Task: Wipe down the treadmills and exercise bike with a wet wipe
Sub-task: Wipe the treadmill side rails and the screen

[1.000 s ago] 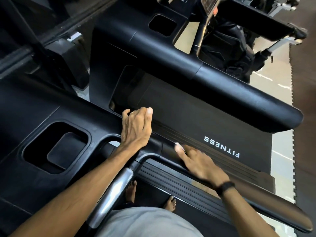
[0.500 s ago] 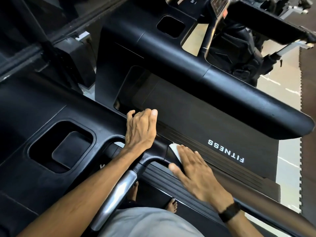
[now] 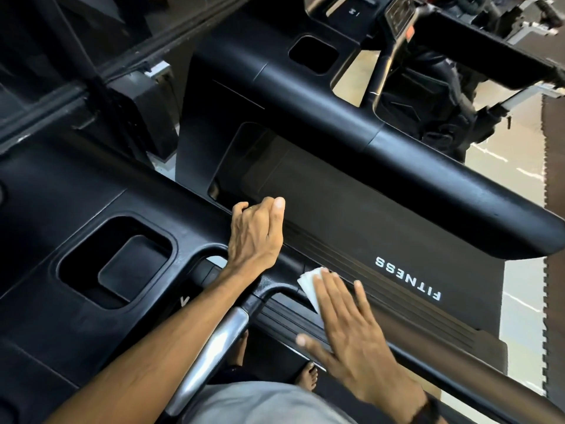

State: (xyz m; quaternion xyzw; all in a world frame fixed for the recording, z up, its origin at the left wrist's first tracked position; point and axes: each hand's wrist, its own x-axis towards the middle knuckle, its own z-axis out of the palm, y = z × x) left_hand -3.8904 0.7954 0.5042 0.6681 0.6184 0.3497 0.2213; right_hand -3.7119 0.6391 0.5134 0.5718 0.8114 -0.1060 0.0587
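Right hand (image 3: pixel 351 328): lay flat, fingers straight and spread, pressing the wet wipe (image 3: pixel 312 284) onto the near treadmill's side handrail (image 3: pixel 477 373); not gripping it.
Wet wipe: folded white pad, mostly under the fingertips, one corner showing just ahead of the index finger.
Silver grip bar (image 3: pixel 211 353): just left of the right thumb, untouched.
Left hand (image 3: pixel 255 234): rested on the console edge (image 3: pixel 189 209), fingers curled over the far lip, seemingly bracing; whether it truly clasped the edge could not be told.
Cup recess (image 3: pixel 122 264): well left of the left fingers.
Second treadmill (image 3: pixel 397 191): beyond both sets of fingertips, "FITNESS" on its deck.
Technique, by judgement: keep the palm flat, pressure even, stroke along the rail, wrap over its curve, overlap passes, refold the wipe when soiled.
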